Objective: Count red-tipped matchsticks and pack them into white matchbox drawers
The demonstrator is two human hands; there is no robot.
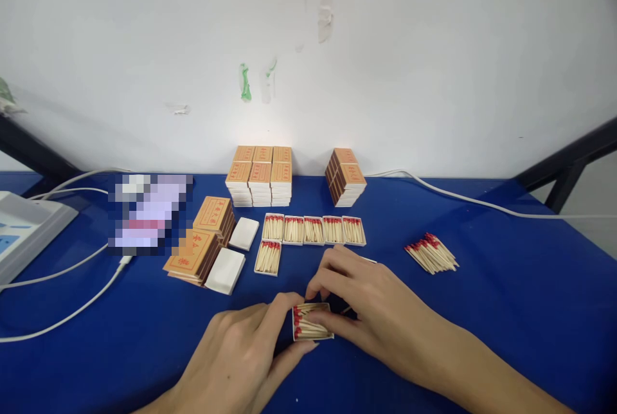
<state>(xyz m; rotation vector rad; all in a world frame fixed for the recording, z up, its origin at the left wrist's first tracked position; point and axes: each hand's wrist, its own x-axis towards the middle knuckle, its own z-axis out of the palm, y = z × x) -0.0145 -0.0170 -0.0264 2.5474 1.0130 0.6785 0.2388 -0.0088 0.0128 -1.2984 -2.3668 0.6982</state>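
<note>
Between my two hands on the blue table lies a small open matchbox tray (pixel 312 324) filled with red-tipped matches. My left hand (pixel 245 353) pinches the tray's left side between thumb and fingers. My right hand (pixel 371 305) rests on the tray from the right, fingertips pressing on the matches. Beyond my hands stand several filled trays (pixel 313 230) in a row, with one more filled tray (pixel 268 257) in front. A loose heap of matches (pixel 431 253) lies to the right.
Stacks of orange matchbox sleeves (pixel 260 176) stand by the wall, another stack (pixel 345 176) to their right and fanned sleeves (pixel 202 240) at left. Two white empty trays (pixel 235 252) lie beside them. White cables (pixel 62 272) and a grey device (pixel 24 227) occupy the left.
</note>
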